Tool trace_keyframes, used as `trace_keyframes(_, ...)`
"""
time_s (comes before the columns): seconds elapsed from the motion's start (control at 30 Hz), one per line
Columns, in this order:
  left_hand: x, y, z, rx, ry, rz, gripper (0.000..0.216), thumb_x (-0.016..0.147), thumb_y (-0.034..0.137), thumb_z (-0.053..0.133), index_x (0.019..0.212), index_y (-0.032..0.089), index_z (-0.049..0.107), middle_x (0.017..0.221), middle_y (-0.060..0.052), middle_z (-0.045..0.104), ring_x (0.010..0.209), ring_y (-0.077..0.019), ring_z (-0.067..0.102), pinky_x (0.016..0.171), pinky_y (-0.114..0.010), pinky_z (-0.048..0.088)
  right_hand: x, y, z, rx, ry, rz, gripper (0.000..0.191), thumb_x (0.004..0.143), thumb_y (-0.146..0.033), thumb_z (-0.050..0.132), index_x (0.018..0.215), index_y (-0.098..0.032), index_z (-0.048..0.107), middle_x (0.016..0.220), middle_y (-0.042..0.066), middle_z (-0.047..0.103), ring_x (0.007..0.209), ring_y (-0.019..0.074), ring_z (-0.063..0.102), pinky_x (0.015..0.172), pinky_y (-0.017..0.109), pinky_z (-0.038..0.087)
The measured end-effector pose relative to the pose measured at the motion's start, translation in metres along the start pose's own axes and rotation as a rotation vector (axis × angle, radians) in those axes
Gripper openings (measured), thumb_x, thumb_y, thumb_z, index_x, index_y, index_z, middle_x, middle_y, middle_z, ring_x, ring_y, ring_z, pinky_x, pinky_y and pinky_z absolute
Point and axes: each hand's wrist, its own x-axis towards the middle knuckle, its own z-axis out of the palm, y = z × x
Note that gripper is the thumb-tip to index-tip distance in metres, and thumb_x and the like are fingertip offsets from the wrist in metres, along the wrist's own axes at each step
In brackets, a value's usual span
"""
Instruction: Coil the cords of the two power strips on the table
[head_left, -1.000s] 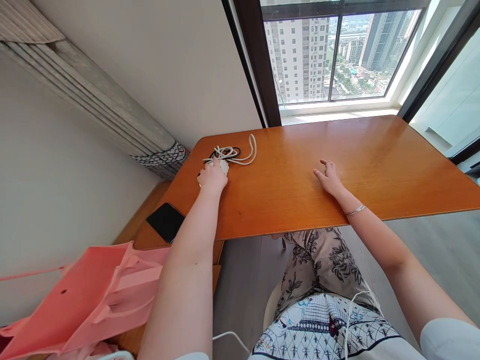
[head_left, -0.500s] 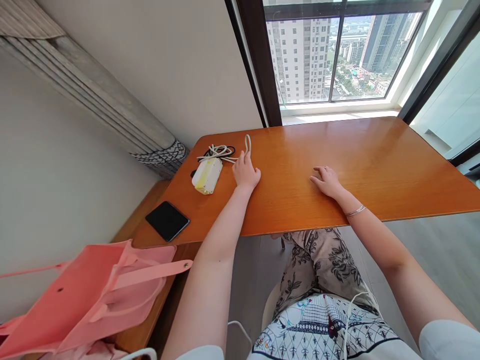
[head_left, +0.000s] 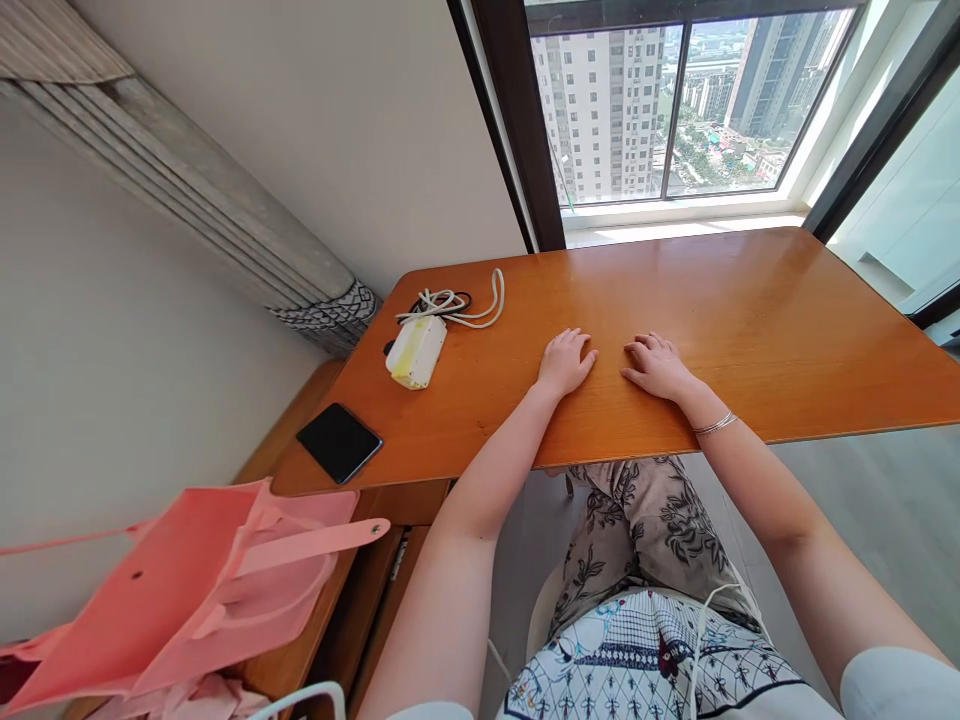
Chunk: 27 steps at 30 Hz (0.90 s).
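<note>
My left hand rests palm down on the brown wooden table, fingers loosely spread, holding nothing. A short gap to its right separates it from my right hand, which also lies on the tabletop with fingers apart and a bracelet at the wrist. To the left of my left hand sits a white box-shaped device with a yellow strip, possibly a power strip or adapter. Its white cable lies looped behind it, tangled with a black one. Neither hand touches them.
A black phone or small tablet lies near the table's left front corner. Below that, an open pink bag rests on a lower wooden surface. A grey curtain hangs along the wall, and a window stands behind the table.
My left hand has let go of the white cable and moved right and toward me, beside my right hand. The cable loop now lies on the table. My right hand has barely moved.
</note>
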Motion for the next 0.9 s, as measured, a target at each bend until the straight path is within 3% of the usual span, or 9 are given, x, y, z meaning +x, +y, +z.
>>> trace_keyframes(0.9,0.0004,-0.0008,0.0027,-0.009,0.002,0.012,0.050,0.102,0.039,0.042,0.142,0.013,0.059,0.159,-0.014,0.051,0.152,-0.0262,0.041,0.128,-0.040,0.028,-0.0019,-0.0019,-0.0003,-0.011,-0.012,0.007,0.057,0.097,-0.045,0.056,0.147,-0.015,0.055,0.161,0.018,0.043,0.157,0.0377,0.027,0.128,0.055,0.020)
